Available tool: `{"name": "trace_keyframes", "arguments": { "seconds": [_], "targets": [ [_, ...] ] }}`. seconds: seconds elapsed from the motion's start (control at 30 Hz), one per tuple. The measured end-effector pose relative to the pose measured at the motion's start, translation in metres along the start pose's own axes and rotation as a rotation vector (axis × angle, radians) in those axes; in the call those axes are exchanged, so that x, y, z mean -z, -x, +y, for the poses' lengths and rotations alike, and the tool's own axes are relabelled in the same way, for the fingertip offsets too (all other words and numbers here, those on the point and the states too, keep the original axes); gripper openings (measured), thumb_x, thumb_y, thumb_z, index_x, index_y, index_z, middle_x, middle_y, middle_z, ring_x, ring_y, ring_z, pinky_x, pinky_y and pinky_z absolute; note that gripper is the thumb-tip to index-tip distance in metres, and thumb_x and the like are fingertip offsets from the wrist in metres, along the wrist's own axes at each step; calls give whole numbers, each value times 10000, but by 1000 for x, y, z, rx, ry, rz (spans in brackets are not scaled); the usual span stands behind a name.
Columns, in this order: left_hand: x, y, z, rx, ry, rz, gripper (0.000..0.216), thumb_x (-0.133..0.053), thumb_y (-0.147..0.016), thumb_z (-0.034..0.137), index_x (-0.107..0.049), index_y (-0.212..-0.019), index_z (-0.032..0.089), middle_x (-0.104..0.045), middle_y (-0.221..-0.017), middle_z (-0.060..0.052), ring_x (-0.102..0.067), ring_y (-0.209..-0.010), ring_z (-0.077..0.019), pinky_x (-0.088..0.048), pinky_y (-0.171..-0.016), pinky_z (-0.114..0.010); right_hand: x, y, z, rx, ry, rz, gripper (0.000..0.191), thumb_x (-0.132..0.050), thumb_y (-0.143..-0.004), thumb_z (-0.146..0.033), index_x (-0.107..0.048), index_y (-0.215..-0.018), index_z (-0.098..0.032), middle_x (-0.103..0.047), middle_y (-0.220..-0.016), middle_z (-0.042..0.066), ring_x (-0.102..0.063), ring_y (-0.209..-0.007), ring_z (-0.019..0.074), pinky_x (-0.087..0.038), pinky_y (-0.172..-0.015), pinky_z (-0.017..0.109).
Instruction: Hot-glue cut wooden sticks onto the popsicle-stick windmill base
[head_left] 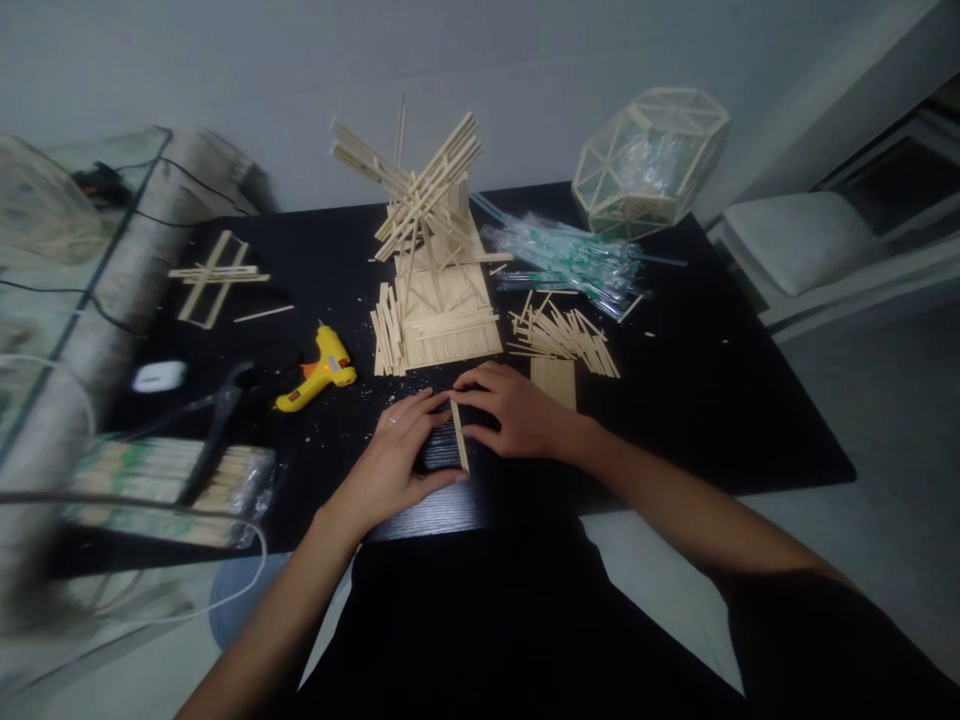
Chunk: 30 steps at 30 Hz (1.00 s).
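Both my hands rest on the black table (675, 400) near its front edge. My left hand (397, 450) and my right hand (517, 405) pinch a short wooden stick (459, 436) between their fingertips, the stick standing on edge on the table. Just behind them stands a stick model like a windmill (431, 230) on a flat stick base (450, 320). A loose pile of cut sticks (562, 335) and a small flat stick panel (553, 380) lie right of the base.
A yellow glue gun (319, 370) lies left of my hands, with black pliers (217, 420) and packets of sticks (165, 485) further left. A stick cross frame (214, 275), plastic-wrapped packets (570, 260) and a faceted stick dome (649, 160) sit at the back.
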<state>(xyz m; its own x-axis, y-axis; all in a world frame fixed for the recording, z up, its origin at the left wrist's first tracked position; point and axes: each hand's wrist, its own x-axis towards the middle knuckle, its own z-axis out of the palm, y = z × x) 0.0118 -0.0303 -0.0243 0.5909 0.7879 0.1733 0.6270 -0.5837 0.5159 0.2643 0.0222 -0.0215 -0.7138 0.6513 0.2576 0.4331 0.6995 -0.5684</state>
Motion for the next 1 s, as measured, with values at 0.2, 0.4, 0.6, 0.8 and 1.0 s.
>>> {"name": "trace_keyframes", "arguments": {
  "seconds": [0.2,0.4,0.6,0.8,1.0],
  "targets": [
    [-1,0,1,-12,2,25,669,-783,-895,580,-531,-1411,237,-569,-1551,-173,-493,-1491,-383,-409,-1203,-645,-3,1,-2,10,57,5,406,-667,-941,-239,-686,-1337,-155,-666,-1319,167,-594,-1223,321,-526,-1063,535],
    [0,1,0,9,5,15,608,-768,-918,548,-537,-1389,241,-540,-1571,-170,-486,-1493,-370,-406,-1213,-629,-5,-2,2,-18,-62,29,546,-716,-914,-251,-593,-1440,-168,-687,-1343,152,-586,-1296,314,-483,-1141,536],
    [1,0,1,-8,20,7,673,-816,-854,594,-545,-1349,227,-552,-1551,-188,-490,-1481,-389,-402,-1205,-646,-6,-3,0,-47,-76,10,555,-769,-920,-310,-606,-1430,-161,-698,-1325,155,-573,-1300,319,-475,-1141,527],
    [2,-2,4,34,38,11,732,-881,-774,592,-562,-1319,223,-559,-1534,-197,-519,-1445,-408,-413,-1190,-650,-7,-3,1,-32,-98,45,516,-766,-912,-268,-628,-1393,-139,-713,-1298,168,-582,-1281,327,-480,-1133,546],
    [1,0,3,52,45,28,667,-848,-826,570,-563,-1327,234,-563,-1514,-178,-526,-1431,-391,-430,-1178,-623,-5,-3,-5,-62,-256,189,347,-708,-942,-245,-661,-1283,-197,-720,-1259,127,-659,-1201,277,-540,-1088,521]
  ]
}}
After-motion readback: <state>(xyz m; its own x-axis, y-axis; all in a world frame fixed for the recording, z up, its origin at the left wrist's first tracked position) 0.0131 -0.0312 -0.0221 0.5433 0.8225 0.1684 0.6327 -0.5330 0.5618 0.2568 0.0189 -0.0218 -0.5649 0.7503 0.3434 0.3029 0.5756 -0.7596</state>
